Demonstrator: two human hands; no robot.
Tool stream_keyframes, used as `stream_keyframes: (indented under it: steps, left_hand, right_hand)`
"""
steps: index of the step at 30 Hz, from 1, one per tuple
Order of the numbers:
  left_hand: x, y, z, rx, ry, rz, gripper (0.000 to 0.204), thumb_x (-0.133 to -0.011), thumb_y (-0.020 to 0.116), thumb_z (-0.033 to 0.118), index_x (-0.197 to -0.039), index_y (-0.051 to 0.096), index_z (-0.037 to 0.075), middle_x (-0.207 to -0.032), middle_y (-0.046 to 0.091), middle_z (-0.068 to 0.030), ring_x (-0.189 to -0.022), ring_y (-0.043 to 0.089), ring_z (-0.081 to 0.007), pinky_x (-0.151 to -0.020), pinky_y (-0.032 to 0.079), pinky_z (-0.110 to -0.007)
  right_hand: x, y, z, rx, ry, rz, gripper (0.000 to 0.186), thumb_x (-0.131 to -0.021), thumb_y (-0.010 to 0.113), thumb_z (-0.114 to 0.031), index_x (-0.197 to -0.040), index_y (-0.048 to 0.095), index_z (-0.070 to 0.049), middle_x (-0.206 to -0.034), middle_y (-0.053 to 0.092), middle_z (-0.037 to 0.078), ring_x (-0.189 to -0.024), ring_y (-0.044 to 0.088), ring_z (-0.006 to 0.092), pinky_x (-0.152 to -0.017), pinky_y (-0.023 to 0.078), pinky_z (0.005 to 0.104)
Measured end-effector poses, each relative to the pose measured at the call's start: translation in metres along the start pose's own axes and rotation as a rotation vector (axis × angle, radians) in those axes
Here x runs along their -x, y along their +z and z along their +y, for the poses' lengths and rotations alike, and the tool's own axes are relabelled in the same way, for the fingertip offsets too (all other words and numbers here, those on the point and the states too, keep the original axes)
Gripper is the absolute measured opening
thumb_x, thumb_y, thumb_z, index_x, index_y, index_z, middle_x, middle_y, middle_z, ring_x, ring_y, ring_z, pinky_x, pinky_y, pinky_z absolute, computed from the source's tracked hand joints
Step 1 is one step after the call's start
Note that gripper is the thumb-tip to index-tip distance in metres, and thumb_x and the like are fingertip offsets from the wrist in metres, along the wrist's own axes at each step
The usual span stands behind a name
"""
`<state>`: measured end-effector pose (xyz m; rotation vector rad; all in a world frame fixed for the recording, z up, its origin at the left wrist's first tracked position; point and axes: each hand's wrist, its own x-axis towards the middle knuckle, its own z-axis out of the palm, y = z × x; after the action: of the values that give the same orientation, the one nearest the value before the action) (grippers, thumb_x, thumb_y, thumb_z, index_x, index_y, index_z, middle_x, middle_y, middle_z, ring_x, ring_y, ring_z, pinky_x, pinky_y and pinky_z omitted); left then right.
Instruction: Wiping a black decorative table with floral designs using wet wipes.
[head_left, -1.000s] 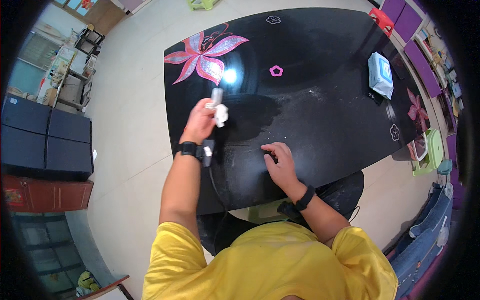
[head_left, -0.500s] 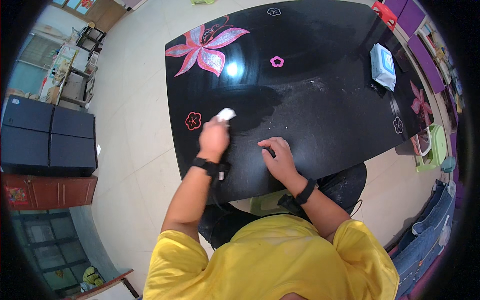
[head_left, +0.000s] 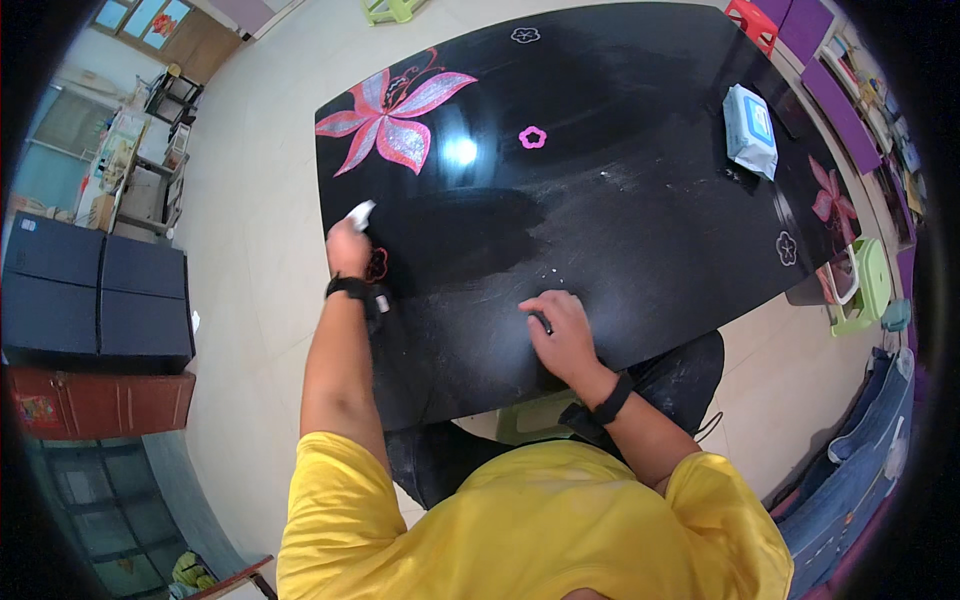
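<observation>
At the left edge of the black tabletop (head_left: 450, 330), my left hand (head_left: 348, 250) is closed on a white wipe (head_left: 362, 214), which pokes out beyond the fingers. The hand is beside a red flower outline (head_left: 377, 265) and partly covers it. My right hand (head_left: 562, 335) rests near the table's front edge, fingers loosely bent and thumb apart from them. Black shows in the gap between thumb and fingers; I make out no held thing there. A few white crumbs (head_left: 555, 275) lie just beyond it. A darker smooth patch (head_left: 470, 235) contrasts with the dusty surface around it.
A white and blue pack of wipes (head_left: 750, 132) lies at the table's far right. Large pink flower decoration (head_left: 400, 125) covers the far left corner. A green stool (head_left: 865, 290) and a red stool (head_left: 755, 24) stand by the right side. Dark cabinets (head_left: 95, 290) are off to the left.
My left hand has swept the white wipe leftward to the table's edge, past the red flower outline. My right hand stays resting near the front edge. The view has shifted slightly.
</observation>
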<state>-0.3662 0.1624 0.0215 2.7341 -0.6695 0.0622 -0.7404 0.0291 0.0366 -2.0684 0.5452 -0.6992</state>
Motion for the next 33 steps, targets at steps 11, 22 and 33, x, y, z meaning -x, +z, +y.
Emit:
stream_keyframes:
  steps: [11,22,33]
  left_hand:
    - [0.032,0.069,0.162,-0.132,0.4,-0.022,0.018,-0.086,0.05,0.006,-0.1,0.058,-0.001,-0.101,0.06,-0.0168,-0.088,0.059,-0.0355,-0.075,0.052,-0.044]
    - [0.054,0.053,0.189,0.516,0.775,-0.155,0.036,-0.081,0.046,-0.008,-0.112,0.063,0.003,-0.109,0.065,-0.0197,-0.1,0.062,-0.0321,-0.09,0.047,-0.033]
    - [0.068,0.025,0.055,-0.244,0.318,0.044,0.024,-0.094,0.041,0.012,-0.104,0.06,0.0,-0.1,0.061,-0.0231,-0.088,0.058,-0.0436,-0.078,0.048,-0.049]
  right_hand:
    - [0.001,0.003,0.004,0.03,-0.016,-0.006,0.016,-0.08,0.061,-0.008,-0.095,0.062,-0.012,-0.095,0.056,0.009,-0.091,0.054,0.0298,-0.082,0.043,0.0405]
    - [0.0,-0.009,0.001,0.044,-0.028,0.019,0.01,-0.08,0.061,-0.01,-0.089,0.064,-0.012,-0.091,0.057,0.008,-0.09,0.054,0.0296,-0.079,0.043,0.0401]
    - [0.007,0.008,-0.004,0.058,-0.088,-0.068,0.011,-0.078,0.062,-0.011,-0.089,0.065,-0.014,-0.093,0.057,0.006,-0.093,0.054,0.0275,-0.081,0.042,0.0394]
